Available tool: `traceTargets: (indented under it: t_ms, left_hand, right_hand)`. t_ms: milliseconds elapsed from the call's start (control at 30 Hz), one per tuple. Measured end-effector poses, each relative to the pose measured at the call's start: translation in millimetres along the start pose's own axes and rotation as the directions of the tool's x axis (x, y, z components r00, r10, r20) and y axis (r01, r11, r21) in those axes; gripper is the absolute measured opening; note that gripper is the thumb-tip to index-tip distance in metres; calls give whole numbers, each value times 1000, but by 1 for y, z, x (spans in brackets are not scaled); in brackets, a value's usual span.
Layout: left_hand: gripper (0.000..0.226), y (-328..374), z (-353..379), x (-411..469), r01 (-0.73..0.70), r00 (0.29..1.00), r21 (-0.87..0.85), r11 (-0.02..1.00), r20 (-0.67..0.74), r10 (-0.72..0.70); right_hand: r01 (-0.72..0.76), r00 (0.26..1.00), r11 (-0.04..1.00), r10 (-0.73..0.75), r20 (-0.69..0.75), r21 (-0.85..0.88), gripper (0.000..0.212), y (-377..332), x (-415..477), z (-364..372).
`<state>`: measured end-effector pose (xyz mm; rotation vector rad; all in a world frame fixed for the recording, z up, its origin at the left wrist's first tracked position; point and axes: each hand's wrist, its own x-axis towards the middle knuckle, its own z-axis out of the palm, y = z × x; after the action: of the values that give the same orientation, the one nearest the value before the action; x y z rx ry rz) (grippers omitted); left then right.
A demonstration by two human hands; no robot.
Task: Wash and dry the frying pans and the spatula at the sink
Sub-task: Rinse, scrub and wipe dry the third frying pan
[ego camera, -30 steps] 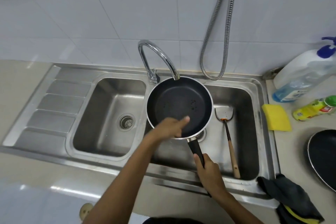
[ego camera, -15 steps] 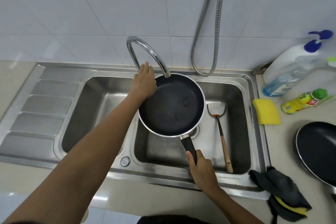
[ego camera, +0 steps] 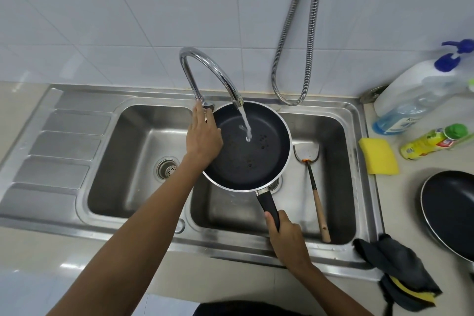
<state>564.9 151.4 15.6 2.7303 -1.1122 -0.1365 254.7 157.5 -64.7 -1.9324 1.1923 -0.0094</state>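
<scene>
A black frying pan (ego camera: 251, 159) with dark specks is held over the right basin of the steel sink (ego camera: 359, 161). My right hand (ego camera: 287, 238) grips its black handle. Water runs from the curved tap (ego camera: 205, 69) into the pan. My left hand (ego camera: 202, 136) reaches to the tap's base, fingers on the tap lever; their grip on it is hidden. A metal spatula (ego camera: 311, 182) with a wooden handle lies in the right basin beside the pan. A second black frying pan (ego camera: 451, 210) sits on the counter at the right edge.
A yellow sponge (ego camera: 378, 159), a large soap pump bottle (ego camera: 410, 100) and a small yellow-green bottle (ego camera: 433, 141) stand on the right counter. A dark cloth with yellow (ego camera: 395, 269) lies at the sink's front right corner. A metal hose (ego camera: 300, 46) hangs on the tiled wall. The left basin (ego camera: 123, 161) has a drain strainer.
My left hand left the pan's inside and went up to the tap's base. Water now flows into the pan. My right hand kept its hold on the handle.
</scene>
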Motion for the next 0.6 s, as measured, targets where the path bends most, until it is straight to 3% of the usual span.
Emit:
traceTargets:
  t_ms: [167,333,600]
  left_hand:
    - [61,-3,3,-7,-4,1000,-88,996,-13,3]
    - [67,-1,0,-9,98,993,-261,960,-34,-110]
    - [70,12,-10,-7,155,985,-467,870,2,-175]
  right_hand:
    - [7,1000,1000,-7,-6,1,71,0,-1,1]
    - [8,1000,1000,-8,12,1,65,-2,-1,-1]
    - [6,1000,1000,-6,4,-27,35,-1,0,1]
